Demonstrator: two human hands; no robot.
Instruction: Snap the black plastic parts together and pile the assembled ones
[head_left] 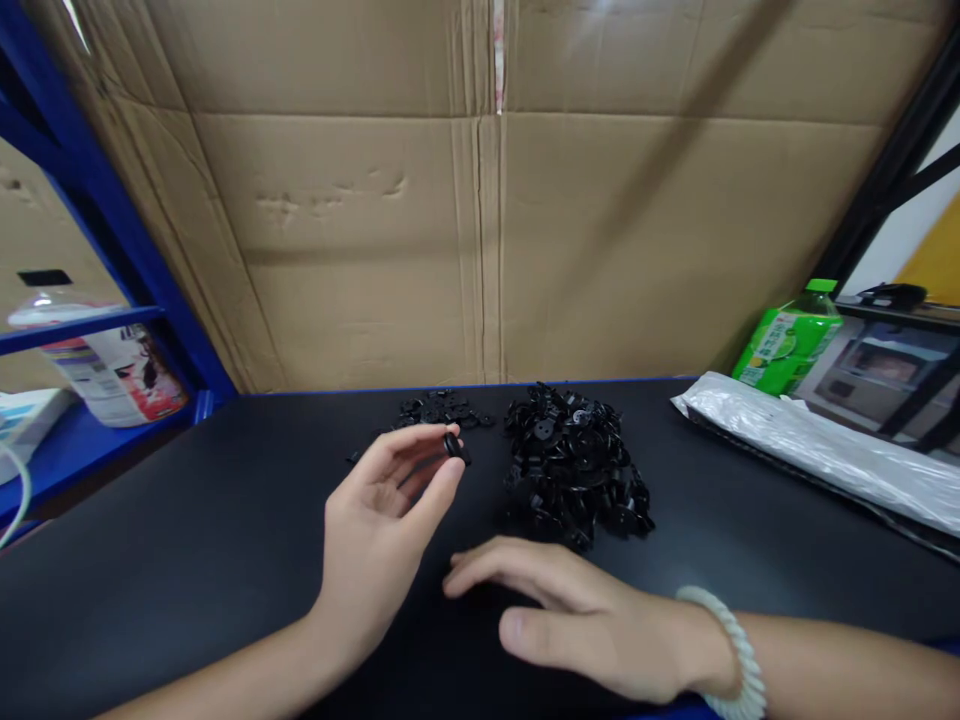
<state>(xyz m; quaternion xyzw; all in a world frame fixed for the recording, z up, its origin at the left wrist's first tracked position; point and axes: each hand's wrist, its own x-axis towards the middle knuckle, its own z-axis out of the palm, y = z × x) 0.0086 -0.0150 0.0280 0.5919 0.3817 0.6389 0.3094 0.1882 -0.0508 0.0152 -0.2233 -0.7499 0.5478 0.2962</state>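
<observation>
Between the thumb and fingertips of my left hand [379, 525] is a small round black plastic part [455, 448], held up above the black table. My right hand [574, 610] hovers low over the table, fingers apart and thumb separate, with nothing visible in it. Just beyond the right hand lies a large heap of black plastic parts [574, 460], several of them disc-shaped with small holes. A smaller, flatter scatter of black parts [439, 408] lies behind my left hand, partly hidden by it.
The black tabletop [187, 530] ends at a cardboard wall [337, 250]. At right are a silvery plastic-wrapped package [817, 445] and a green bottle [791, 340]. A blue metal frame [127, 200] and a large labelled bottle [120, 365] stand at left.
</observation>
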